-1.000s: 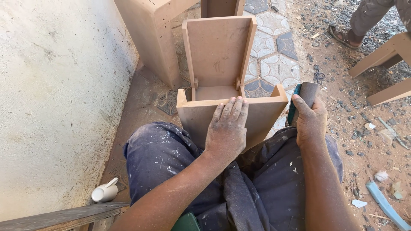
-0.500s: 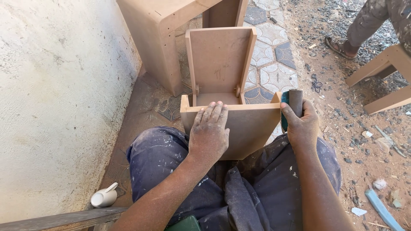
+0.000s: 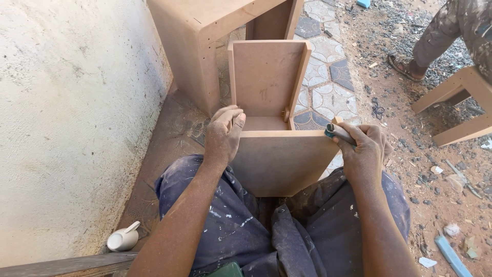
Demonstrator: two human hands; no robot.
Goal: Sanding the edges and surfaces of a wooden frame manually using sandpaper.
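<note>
Fibreboard, bare and unpainted: you are propping the small cabinet piece against your knees, left hand curled over its top left corner, right hand closed around a sanding block at its right corner; no finish shows yet.

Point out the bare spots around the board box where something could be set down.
Free: the dusty floor strip between the white wall and the board box, and the tiles beyond its right side. Crowded: the dirt at right holds scraps, and the left hand and right hand take the box's near corners.
</note>
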